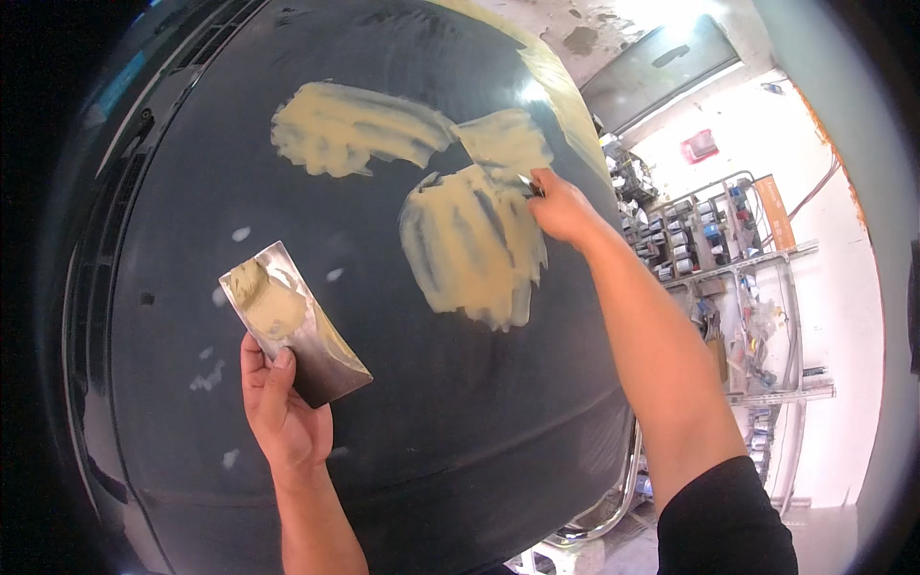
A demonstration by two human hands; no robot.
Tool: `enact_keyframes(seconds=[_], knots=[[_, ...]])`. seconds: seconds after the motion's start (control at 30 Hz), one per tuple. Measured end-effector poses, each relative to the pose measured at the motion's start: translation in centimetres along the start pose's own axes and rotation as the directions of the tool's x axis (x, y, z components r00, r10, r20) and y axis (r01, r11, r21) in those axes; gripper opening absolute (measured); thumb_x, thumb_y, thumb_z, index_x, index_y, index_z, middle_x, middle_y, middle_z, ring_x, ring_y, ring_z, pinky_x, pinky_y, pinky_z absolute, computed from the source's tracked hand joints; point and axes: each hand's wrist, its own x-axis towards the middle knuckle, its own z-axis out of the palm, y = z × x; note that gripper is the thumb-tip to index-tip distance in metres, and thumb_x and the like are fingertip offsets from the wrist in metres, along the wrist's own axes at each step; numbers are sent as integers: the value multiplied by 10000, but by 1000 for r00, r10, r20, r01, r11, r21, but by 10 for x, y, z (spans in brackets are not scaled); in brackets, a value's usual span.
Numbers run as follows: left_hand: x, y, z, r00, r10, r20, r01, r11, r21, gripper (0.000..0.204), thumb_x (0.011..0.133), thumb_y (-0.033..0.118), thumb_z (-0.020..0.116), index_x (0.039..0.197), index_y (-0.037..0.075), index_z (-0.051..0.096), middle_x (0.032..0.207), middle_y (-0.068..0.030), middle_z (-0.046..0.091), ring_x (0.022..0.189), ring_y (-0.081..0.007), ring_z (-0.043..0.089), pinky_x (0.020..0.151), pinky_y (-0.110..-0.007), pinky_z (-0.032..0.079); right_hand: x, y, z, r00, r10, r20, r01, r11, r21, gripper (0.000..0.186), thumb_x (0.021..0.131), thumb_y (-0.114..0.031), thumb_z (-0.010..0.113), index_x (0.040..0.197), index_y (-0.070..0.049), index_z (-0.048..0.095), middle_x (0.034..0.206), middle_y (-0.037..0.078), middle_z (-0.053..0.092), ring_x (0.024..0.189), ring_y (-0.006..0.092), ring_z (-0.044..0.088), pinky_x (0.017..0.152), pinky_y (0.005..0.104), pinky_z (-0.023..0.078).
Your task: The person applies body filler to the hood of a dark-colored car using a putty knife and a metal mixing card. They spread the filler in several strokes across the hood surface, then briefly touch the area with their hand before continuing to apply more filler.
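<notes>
Dark panel: a broad, gently curved vehicle panel [537, 402] filled most of the view, its surface dull grey-black.
Shelving: at 3 o'clock, beyond the panel, a metal rack [805, 250] stood crowded with small containers.
Largest patch: pale yellow paste [479, 240] lay streaked across the panel, just off centre toward 12 o'clock, dark showing through.
Second patch: at 11 o'clock, a wide smear of the same paste [355, 129] reached toward the others.
Metal plate: between 8 and 9 o'clock, a rectangular plate [326, 359] was tilted, shiny above and darker below.
Left hand: at 8 o'clock, this hand [287, 412] gripped the plate, thumb on its face.
Right hand: near 2 o'clock, well apart from the left, this hand [558, 206] was closed on a small dark tool [534, 188], mostly hidden; whether it touched the paste could not be told.
Paste dollop: a yellowish lump [275, 311] sat on the plate's upper part.
</notes>
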Motion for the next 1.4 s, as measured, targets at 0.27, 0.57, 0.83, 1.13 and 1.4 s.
enact_keyframes(seconds=[0.27,0.57,0.83,1.13,1.4], knots=[[-2,3,-3,1000,-3,-26,4,999,46,408,906,49,524,1301,13,430,1216,-92,571,1128,-178,545,1014,-341,395,-109,-60,29,977,-53,208,75,992,-101,509,823,-125,526,1324,-65,459,1148,224,601,1092,413,555,924,445,449],[-1,3,-4,1000,-11,10,10,998,57,403,917,69,519,1306,11,431,1210,-86,575,1124,-176,545,1015,-338,391,-177,-35,22,948,-215,233,261,946,-190,509,834,-106,568,1327,-66,446,1236,173,550,1188,360,497,947,507,416],[-1,-2,1,1000,2,15,-3,997,74,401,925,55,492,1317,4,418,1231,-94,568,1134,-186,549,1011,-347,401,-57,13,1,975,-200,100,194,979,64,543,820,-37,545,1348,1,424,1296,209,555,1211,330,532,1006,374,417],[-1,-1,-4,1000,7,9,-8,998,65,398,932,53,487,1318,-1,411,1223,-104,568,1129,-188,553,1010,-349,412,-183,12,22,906,-303,297,349,930,-117,536,847,-99,536,1367,-72,407,1314,156,517,1239,331,474,941,535,396],[-1,-3,-2,1000,11,8,-12,995,96,401,926,51,495,1317,-4,419,1222,-96,570,1128,-181,549,1017,-341,401,-89,35,-3,984,-175,39,171,981,89,534,841,-38,549,1359,-43,418,1263,183,576,1183,345,542,1000,404,423]])
